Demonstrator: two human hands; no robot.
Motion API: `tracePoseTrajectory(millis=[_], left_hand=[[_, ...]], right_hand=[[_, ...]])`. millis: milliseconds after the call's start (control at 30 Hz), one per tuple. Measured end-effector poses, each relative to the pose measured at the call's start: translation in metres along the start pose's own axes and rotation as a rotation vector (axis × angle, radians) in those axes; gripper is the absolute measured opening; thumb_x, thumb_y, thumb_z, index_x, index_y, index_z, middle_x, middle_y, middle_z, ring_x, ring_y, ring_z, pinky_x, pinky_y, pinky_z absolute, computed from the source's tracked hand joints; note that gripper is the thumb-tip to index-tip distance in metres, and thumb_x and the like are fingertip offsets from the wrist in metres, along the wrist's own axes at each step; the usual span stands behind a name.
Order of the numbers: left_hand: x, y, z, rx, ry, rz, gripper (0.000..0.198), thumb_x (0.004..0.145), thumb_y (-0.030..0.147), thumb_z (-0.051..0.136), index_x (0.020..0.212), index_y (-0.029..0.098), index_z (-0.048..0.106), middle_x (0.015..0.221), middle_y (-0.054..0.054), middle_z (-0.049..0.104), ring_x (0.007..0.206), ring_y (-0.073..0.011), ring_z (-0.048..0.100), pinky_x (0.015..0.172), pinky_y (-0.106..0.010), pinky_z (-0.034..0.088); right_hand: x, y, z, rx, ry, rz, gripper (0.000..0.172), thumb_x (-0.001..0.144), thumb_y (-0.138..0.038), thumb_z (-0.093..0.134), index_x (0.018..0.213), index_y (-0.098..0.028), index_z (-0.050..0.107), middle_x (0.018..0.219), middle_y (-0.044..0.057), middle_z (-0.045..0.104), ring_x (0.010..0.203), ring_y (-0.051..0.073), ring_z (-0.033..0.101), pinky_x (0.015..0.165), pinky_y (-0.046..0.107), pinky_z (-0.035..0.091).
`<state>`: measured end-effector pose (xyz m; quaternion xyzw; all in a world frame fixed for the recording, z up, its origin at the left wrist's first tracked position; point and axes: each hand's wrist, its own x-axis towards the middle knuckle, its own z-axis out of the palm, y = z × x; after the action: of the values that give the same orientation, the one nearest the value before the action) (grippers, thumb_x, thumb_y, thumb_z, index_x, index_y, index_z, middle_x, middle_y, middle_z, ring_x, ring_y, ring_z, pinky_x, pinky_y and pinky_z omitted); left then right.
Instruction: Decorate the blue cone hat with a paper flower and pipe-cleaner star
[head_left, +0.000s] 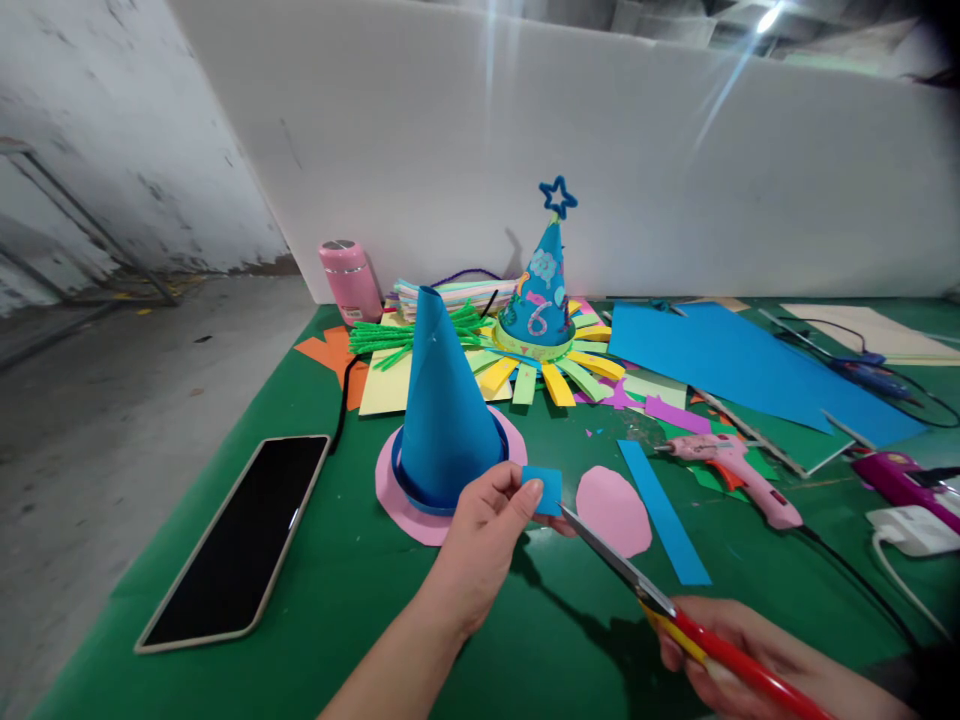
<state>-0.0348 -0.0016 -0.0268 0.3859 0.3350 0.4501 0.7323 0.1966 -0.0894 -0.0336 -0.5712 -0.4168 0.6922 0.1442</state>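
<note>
My left hand (491,515) pinches a small blue paper square (546,484) between thumb and fingers. In my right hand (739,645) are scissors (637,585) with red and yellow handles, and their blade tips meet the square's lower right corner. Just behind my left hand stands a plain blue paper cone hat (446,420) on a pink paper ring (390,490). A pink paper oval (613,510) lies to the right of the square, with a blue paper strip (664,510) beside it.
A phone (240,545) lies at left. Behind are a decorated cone hat (536,290), green pipe cleaners (382,338), a pink bottle (350,283) and a blue sheet (720,350). A pink glue gun (739,470) with its cord and a white plug (911,530) lie at right.
</note>
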Motion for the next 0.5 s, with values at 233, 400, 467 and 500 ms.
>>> tracePoseTrajectory(millis=[233,400,467,500], left_hand=[[0.0006,-0.0002,-0.0012,0.002,0.009,0.004,0.011,0.08,0.021,0.05,0.07,0.017,0.053,0.062,0.003,0.058,0.062,-0.0102,0.059,0.069,-0.025,0.043],[0.0011,-0.0019,-0.0013,0.003,0.002,0.01,0.011,0.079,0.021,0.05,0.07,0.017,0.053,0.063,0.003,0.058,0.061,-0.0106,0.059,0.069,-0.026,0.042],[0.0013,-0.0018,-0.0008,0.008,0.0,0.016,0.011,0.079,0.021,0.05,0.07,0.017,0.053,0.062,0.003,0.057,0.062,-0.0108,0.059,0.069,-0.026,0.042],[0.0013,-0.0014,-0.0005,0.014,0.0,0.017,0.011,0.079,0.021,0.05,0.07,0.017,0.053,0.062,0.003,0.058,0.062,-0.0109,0.058,0.069,-0.026,0.042]], right_hand=[[0.0044,0.0053,0.0023,0.009,0.063,-0.023,0.041,0.065,-0.054,0.059,0.092,-0.023,0.061,0.069,0.0,0.054,0.05,0.008,0.048,0.043,0.018,0.039],[0.0057,0.0058,0.0015,0.009,0.079,-0.013,0.039,0.066,-0.051,0.06,0.093,-0.024,0.06,0.069,0.001,0.056,0.055,0.011,0.053,0.046,0.019,0.041],[0.006,0.0058,0.0006,0.009,0.067,-0.007,0.039,0.066,-0.051,0.06,0.094,-0.024,0.06,0.07,0.001,0.057,0.057,0.011,0.054,0.046,0.019,0.042],[0.006,0.006,0.0001,0.008,0.062,-0.005,0.039,0.065,-0.051,0.06,0.093,-0.023,0.06,0.07,0.001,0.057,0.057,0.011,0.054,0.047,0.019,0.042]])
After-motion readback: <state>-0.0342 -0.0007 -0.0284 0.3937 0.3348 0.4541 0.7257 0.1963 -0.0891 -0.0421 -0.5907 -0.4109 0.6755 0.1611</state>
